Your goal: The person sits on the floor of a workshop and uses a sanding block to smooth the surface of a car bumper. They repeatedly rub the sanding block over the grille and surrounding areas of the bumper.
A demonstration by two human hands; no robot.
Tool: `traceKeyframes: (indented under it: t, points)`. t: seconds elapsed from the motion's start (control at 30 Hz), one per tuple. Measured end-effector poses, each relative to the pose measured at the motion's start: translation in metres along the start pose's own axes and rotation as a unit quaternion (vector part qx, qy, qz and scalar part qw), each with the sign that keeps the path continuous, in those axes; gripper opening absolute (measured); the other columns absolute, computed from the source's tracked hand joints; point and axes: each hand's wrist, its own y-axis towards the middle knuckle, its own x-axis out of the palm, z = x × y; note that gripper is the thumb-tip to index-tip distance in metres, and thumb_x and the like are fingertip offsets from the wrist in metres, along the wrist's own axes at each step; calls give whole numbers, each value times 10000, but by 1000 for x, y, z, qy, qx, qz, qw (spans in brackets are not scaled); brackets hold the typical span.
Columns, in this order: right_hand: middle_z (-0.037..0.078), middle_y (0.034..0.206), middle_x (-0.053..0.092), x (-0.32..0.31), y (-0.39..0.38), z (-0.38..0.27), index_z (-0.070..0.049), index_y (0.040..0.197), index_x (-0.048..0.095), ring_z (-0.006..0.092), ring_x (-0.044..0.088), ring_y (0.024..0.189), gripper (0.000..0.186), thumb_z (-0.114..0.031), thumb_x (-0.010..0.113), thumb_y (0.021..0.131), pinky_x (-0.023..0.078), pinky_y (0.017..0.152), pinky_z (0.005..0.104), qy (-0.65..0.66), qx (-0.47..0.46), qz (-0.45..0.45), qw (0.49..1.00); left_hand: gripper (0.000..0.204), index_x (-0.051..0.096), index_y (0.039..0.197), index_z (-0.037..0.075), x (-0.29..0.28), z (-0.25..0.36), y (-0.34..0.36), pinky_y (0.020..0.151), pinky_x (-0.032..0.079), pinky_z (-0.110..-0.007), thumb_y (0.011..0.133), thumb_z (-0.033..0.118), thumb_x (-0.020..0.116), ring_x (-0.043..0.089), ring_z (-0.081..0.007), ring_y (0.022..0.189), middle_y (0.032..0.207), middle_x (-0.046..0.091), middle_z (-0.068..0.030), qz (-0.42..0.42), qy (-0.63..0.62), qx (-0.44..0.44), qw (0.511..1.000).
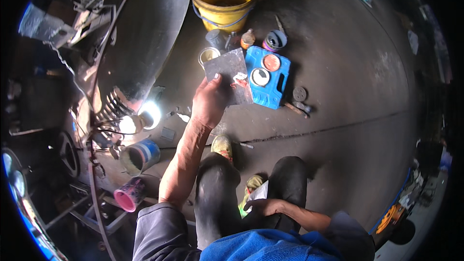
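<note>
My left hand (209, 102) is closed on the lower left part of a flat dark plate (224, 67), thumb on top. White and red paste dabs (240, 79) lie on the plate's right side. Low between my knees, my right hand (265, 206) is closed on a thin whitish flat piece (260, 192); its exact kind I cannot make out. Right of the plate lies a blue plastic case (267, 97). On it rest a round tin with reddish contents (271, 62) and a round white-rimmed one (260, 77) with white and dark inside. An open tin (209, 55) stands behind the plate, partly hidden.
A yellow bucket (222, 18) stands farther back. Small containers, including a purple-rimmed tin (274, 40), cluster before it. A lit lamp (151, 114), a blue-and-white bucket (146, 153) and a pink-rimmed bucket (127, 199) are at left. A dark disc (300, 94) lies right of the case.
</note>
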Motion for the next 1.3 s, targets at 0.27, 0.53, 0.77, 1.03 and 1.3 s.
traceKeyframes:
  t: [0.27,0.53,0.77,1.03,1.3]
  points:
    - [46,999,667,40,-238,-186,-28,1128,634,173,629,931,419,-47,732,722,504,875,295,432,-207,453,752,325,520,1260,66,200,102,-118,919,508,-381,957,180,550,620,-203,1021,1144,621,-75,-45,51,-1,998]
    - [45,1091,656,133,-450,-450,-93,1141,676,239,589,956,457,16,704,698,487,799,337,-515,-305,698,392,357,527,1284,29,383,214,-259,929,460,-289,986,224,549,580,-121,1049,1159,624,-53,-140,267,168,939]
    - [67,1163,648,165,-477,-526,-125,1129,684,269,595,1054,459,-129,632,673,460,852,394,-634,-364,585,352,336,538,1300,15,425,290,-303,961,415,-289,1015,182,476,542,-145,1081,1178,622,-84,-187,353,271,876]
    - [28,1098,661,171,-442,-568,-140,1073,695,222,622,992,339,-168,674,736,459,833,365,-659,-403,537,340,314,555,1245,5,411,360,-315,919,424,-278,1008,204,504,544,-127,1037,1107,644,-87,-162,381,307,857]
    - [70,1094,630,189,-388,-626,-120,1159,660,276,629,1002,404,-65,724,764,505,834,377,-509,-621,444,397,308,510,1270,52,375,438,-362,916,489,-321,994,188,520,602,-151,1008,1148,612,-55,23,133,470,872]
